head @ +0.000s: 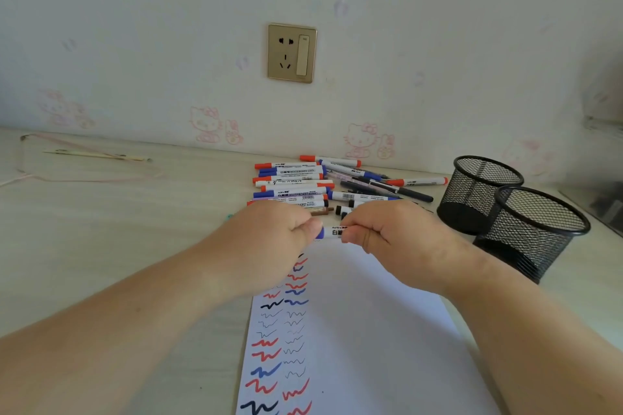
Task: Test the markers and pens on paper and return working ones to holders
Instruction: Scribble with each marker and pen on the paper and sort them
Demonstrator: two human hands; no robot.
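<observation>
Fingers (305, 229) of both hands are pinched on a white blue-capped whiteboard marker (332, 232); the cap should be pulled straight off above the white scribbled paper sheet (371, 330).

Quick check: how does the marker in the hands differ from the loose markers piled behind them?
The held marker is blue-capped, lifted over the paper, gripped by the left hand and right hand. The piled markers lie on the desk, untouched, with red, blue and black caps. Both have white printed barrels.
</observation>
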